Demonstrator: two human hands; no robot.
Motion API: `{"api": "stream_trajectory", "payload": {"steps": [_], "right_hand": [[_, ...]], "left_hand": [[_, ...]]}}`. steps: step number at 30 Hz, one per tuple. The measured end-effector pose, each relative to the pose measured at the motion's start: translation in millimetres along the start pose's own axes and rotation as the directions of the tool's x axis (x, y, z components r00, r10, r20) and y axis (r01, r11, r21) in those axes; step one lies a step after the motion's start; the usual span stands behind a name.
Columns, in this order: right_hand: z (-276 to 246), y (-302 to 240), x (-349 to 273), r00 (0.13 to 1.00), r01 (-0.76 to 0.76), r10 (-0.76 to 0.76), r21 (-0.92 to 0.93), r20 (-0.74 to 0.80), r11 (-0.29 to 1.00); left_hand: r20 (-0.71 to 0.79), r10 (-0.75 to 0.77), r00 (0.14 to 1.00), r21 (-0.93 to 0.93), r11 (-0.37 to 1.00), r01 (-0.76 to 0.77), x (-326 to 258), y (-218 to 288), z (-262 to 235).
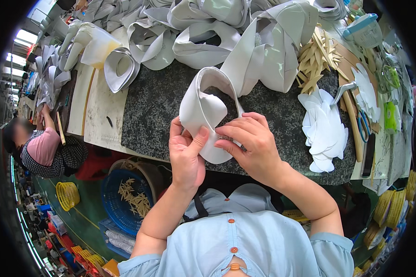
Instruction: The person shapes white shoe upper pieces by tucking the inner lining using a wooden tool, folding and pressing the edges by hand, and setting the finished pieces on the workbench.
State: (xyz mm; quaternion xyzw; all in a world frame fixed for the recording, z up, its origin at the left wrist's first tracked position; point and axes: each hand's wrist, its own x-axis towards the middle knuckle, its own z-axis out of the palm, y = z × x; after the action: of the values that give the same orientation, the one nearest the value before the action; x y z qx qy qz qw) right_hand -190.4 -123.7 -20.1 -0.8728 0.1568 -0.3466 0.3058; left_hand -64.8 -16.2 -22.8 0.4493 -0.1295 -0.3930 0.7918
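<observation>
A white shoe upper point(194, 111) is held up in front of me at the table's near edge, its open loop pointing away. My left hand point(186, 154) is closed on its left side, with the thumb lying on the outer face. My right hand point(253, 144) grips the right side near the toe, thumb and fingers pinched at the inner edge. Whether a smaller piece sits between those fingertips is hidden. Under the upper lies a dark speckled slab point(152, 106). Behind it, more white shoe uppers point(208, 44) are heaped.
White curved pieces point(322, 131) lie right, beside a hammer point(351, 115) and blue-handled scissors point(364, 125). Tan pointed pieces point(316, 60) are piled behind. At back left stands a translucent container point(97, 46). Below the table, a blue basket point(118, 203) holds tan pieces. Another person point(46, 147) works far left.
</observation>
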Motion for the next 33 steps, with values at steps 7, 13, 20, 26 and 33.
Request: {"api": "stream_trajectory", "payload": {"steps": [7, 13, 20, 26, 33], "right_hand": [[-26.1, 5.9, 14.2, 0.92, -0.105, 0.074, 0.06, 0.384, 0.993], [-13.6, -1.3, 12.0, 0.988, -0.091, 0.079, 0.089, 0.135, 0.992], [-12.7, -1.3, 20.2, 0.938, -0.287, 0.227, 0.216, 0.263, 0.933], [-4.5, -5.8, 26.6, 0.992, -0.126, 0.113, 0.28, 0.061, 0.952], [-19.8, -5.0, 30.8, 0.957, 0.136, -0.159, 0.112, 0.241, 0.984]], "left_hand": [[0.205, 0.01, 0.979, 0.081, 0.996, -0.027, 8.2, 9.8, -19.6], [0.123, -0.126, 0.984, -0.008, 0.992, 0.128, 17.3, 14.7, -21.7], [0.103, 0.01, 0.995, -0.004, 1.0, -0.01, 9.7, 4.9, -14.3], [0.176, -0.012, 0.984, -0.044, 0.999, 0.02, 8.2, 10.2, -16.7], [0.341, -0.219, 0.914, -0.223, 0.926, 0.305, 16.5, 23.7, -33.3]]}}
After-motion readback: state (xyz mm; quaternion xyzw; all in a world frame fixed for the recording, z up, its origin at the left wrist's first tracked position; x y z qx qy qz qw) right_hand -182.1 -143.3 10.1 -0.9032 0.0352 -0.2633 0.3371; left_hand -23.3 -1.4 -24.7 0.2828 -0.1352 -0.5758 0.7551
